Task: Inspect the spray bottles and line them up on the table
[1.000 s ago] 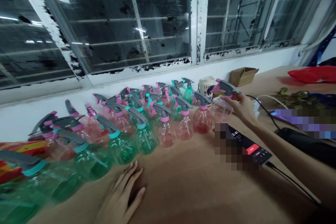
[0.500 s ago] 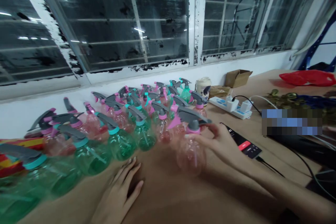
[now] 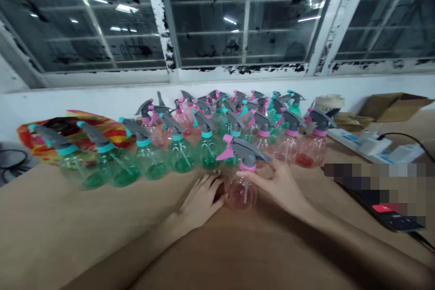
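A pink spray bottle with a grey and pink trigger head stands upright near the middle of the table. My right hand grips it around the neck and shoulder, thumb in front. Close by on its left, my left hand lies low over the table with its fingers spread; the thumb tip is at the bottle's side, and I cannot tell whether it touches. Behind both hands stand several more spray bottles, among them a green spray bottle with a turquoise collar and a pink spray bottle at the right end.
At the left lies a red and yellow striped cloth or bag. On the right are a white power strip with plugged chargers, a phone on a cable, a paper cup and an open cardboard box. Windows line the back wall.
My view has swung left, bringing the row's left end into sight. The left hand has come nearer the held pink spray bottle, which stays in my right hand.
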`<state>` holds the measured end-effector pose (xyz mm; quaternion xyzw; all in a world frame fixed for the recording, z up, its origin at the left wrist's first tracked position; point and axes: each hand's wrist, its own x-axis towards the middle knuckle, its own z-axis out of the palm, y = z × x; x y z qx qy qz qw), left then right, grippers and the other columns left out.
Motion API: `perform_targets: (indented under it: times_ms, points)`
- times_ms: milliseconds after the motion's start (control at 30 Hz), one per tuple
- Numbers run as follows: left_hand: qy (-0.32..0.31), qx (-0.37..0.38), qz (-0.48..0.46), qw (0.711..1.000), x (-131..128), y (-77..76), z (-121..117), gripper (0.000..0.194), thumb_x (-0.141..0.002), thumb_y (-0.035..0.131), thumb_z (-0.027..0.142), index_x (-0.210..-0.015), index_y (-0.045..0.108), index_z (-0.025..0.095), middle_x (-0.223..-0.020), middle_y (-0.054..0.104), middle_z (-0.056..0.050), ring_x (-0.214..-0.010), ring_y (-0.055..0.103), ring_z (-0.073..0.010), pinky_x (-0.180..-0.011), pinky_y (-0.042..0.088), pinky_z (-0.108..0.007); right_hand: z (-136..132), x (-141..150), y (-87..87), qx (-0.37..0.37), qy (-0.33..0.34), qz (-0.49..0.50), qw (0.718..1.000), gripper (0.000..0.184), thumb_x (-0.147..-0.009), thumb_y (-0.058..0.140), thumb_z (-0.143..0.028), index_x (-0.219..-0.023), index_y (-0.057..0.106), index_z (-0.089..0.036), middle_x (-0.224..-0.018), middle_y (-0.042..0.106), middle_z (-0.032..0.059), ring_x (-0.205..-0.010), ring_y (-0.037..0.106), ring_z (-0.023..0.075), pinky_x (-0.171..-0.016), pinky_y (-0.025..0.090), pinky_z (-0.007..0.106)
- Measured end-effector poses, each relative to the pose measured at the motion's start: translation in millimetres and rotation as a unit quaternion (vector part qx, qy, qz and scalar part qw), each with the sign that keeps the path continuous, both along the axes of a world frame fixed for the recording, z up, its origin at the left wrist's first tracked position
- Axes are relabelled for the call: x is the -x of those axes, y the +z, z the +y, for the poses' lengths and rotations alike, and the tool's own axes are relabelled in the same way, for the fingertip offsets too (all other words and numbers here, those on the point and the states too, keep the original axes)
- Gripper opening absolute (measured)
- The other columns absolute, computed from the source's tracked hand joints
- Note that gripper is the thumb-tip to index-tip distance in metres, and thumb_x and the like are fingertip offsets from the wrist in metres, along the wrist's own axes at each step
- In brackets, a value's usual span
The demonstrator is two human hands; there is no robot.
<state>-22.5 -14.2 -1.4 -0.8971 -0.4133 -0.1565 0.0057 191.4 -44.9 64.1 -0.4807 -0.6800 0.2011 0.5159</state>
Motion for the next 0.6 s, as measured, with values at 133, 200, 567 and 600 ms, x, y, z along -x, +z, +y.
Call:
perform_targets:
  times_ms: [133, 200, 567, 600]
  points:
    - [-0.012, 0.005, -0.011, 1.0, 3, -1.0, 2, 0.031, -0.092, 0.05, 0.028, -0.121, 0.051, 0.016, -0.128, 0.053, -0.008, -0.12, 0.046, -0.0231, -0.101, 0.036, -0.039, 1, -2, -0.2, -0.013, 0.012, -0.035, 0.999, 0.029, -0.071, 0.07, -0.034, -0.097, 0.065, -0.024, -0.098, 0.071, 0.0042, -0.094, 0.064, 0.0279, -0.085, 0.047, 0.046]
    - [-0.017, 0.007, -0.015, 1.0, 5, -1.1, 4, 0.03, -0.094, 0.046, 0.025, -0.123, 0.05, 0.017, -0.128, 0.053, -0.007, -0.119, 0.047, -0.022, -0.101, 0.036, -0.038, 2, -4, 0.5, -0.014, 0.018, -0.047, 0.999, 0.03, -0.071, 0.07, -0.033, -0.1, 0.064, -0.025, -0.102, 0.071, 0.0034, -0.097, 0.064, 0.0277, -0.086, 0.047, 0.046]
    - [-0.019, 0.006, -0.016, 1.0, 6, -0.8, 6, 0.03, -0.095, 0.039, 0.018, -0.123, 0.049, 0.016, -0.13, 0.053, -0.008, -0.121, 0.046, -0.0223, -0.102, 0.036, -0.04, 22, -11, 8.3, 0.057, 0.149, -0.069, 0.985, 0.06, -0.067, 0.073, -0.033, -0.122, 0.047, -0.032, -0.116, 0.06, 0.0015, -0.1, 0.06, 0.0246, -0.08, 0.05, 0.039]
    - [-0.019, 0.005, -0.016, 1.0, 5, -0.5, 6, 0.03, -0.095, 0.039, 0.018, -0.123, 0.049, 0.016, -0.129, 0.053, -0.009, -0.121, 0.046, -0.0225, -0.101, 0.037, -0.04, 25, -9, 9.7, 0.06, 0.166, -0.062, 0.982, 0.06, -0.068, 0.073, -0.034, -0.122, 0.047, -0.032, -0.117, 0.06, 0.0018, -0.099, 0.06, 0.0243, -0.078, 0.051, 0.038]
